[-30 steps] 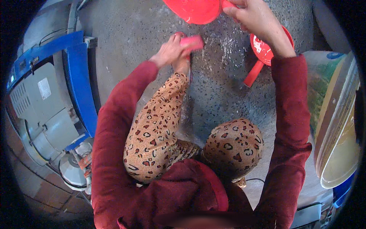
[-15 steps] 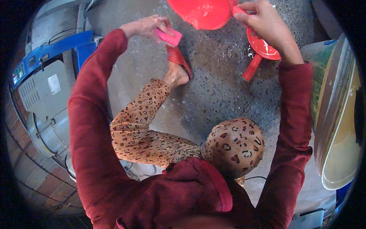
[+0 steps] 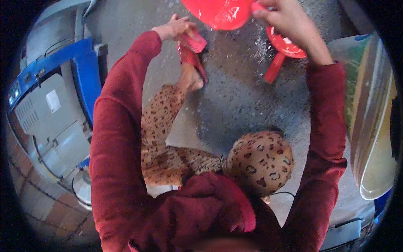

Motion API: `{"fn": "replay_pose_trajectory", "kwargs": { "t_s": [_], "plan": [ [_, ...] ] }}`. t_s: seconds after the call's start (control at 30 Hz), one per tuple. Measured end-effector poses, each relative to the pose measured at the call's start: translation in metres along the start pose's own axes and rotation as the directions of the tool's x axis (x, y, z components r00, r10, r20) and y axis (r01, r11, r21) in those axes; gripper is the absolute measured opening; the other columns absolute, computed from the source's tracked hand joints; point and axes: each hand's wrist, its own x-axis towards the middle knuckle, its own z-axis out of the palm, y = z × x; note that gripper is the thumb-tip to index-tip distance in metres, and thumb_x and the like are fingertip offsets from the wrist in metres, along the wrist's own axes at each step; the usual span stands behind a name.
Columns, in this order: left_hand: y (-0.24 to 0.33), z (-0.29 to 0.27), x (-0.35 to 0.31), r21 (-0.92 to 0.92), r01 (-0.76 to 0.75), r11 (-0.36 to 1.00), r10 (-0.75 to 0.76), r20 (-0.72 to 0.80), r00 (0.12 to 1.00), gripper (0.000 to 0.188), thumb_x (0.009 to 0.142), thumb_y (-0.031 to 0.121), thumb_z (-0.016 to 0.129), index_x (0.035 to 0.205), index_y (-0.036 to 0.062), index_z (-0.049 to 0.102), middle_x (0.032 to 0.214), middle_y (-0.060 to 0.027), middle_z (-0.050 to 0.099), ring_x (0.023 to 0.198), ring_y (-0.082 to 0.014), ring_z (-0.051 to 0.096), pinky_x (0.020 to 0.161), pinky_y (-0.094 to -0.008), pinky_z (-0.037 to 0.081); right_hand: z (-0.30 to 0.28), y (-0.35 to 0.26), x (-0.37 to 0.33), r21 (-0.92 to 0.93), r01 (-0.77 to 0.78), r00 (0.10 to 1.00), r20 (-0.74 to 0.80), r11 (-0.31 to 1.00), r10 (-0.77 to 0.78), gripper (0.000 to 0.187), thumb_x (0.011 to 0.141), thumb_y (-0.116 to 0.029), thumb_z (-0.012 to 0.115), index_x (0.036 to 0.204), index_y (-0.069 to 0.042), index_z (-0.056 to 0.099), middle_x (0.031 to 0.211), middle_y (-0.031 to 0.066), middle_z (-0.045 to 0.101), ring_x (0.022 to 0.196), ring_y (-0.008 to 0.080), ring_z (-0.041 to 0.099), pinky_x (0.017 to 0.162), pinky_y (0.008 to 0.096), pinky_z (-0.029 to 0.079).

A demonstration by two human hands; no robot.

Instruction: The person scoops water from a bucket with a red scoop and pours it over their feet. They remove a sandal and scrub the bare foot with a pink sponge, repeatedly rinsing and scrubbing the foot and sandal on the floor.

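My left hand [image 3: 178,28] has its fingers closed over a pink sponge [image 3: 195,42], just above the red slipper [image 3: 187,56] on my foot. At the top edge, my right hand [image 3: 286,20] grips the handle of a red plastic dipper [image 3: 220,16]. White suds streak the dipper's wet surface, and its far part is cut off by the picture's edge. A second red dipper [image 3: 275,68] lies on the floor below my right hand, its handle pointing toward me and its bowl partly covered by that hand.
Wet speckled concrete floor [image 3: 235,101] with white suds spreads beneath. To the right stands a large tub [image 3: 369,168] holding cloudy yellowish liquid. A grey and blue machine [image 3: 52,113] stands at left. My bent knee [image 3: 260,161] rises in the lower middle.
My left hand has moved right with the sponge, away from the machine. The held dipper has shifted slightly up and left. The view has shifted a little.
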Motion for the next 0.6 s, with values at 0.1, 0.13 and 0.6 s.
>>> {"fn": "replay_pose_trajectory", "kwargs": {
  "t_s": [0.1,0.13,0.6],
  "plan": [
    [0.051,0.068,0.007,-0.104,-0.035,0.994,0.051,0.157,0.986,0.050,0.055,0.035,0.080,0.103,0.0411,0.068,0.119,0.0065,0.055,0.119,-0.0184,0.041,0.084,-0.0497,0.032,0.022,0.003,-0.010,0.025,0.023,0.998,-0.061,0.999,-0.021,0.018,0.078,-0.012,0.063,0.082,0.005,0.067,0.060,0.0187,0.060,0.052,0.0207,0.058,0.056,0.0381,0.046],
    [0.077,0.048,0.002,-0.034,-0.130,0.991,0.134,0.181,0.974,0.046,0.060,0.033,0.079,0.103,0.0440,0.068,0.125,0.0090,0.052,0.126,-0.0172,0.035,0.088,-0.0505,0.031,0.021,0.013,-0.003,-0.033,0.071,0.996,-0.058,0.997,-0.073,0.023,0.079,-0.015,0.063,0.089,0.005,0.066,0.063,0.0185,0.061,0.055,0.0209,0.059,0.058,0.0371,0.046],
    [-0.092,-0.036,-0.117,-0.569,0.539,0.622,-0.658,-0.006,0.753,0.052,0.094,0.042,0.047,0.142,0.0357,0.029,0.128,-0.0103,0.048,0.120,-0.0297,0.043,0.098,-0.0578,0.032,0.010,0.008,-0.013,-0.312,0.052,0.995,-0.067,0.948,-0.077,0.033,0.079,-0.017,0.063,0.105,0.003,0.065,0.084,0.0237,0.066,0.082,0.0341,0.067,0.074,0.0395,0.049]
  ]
}}
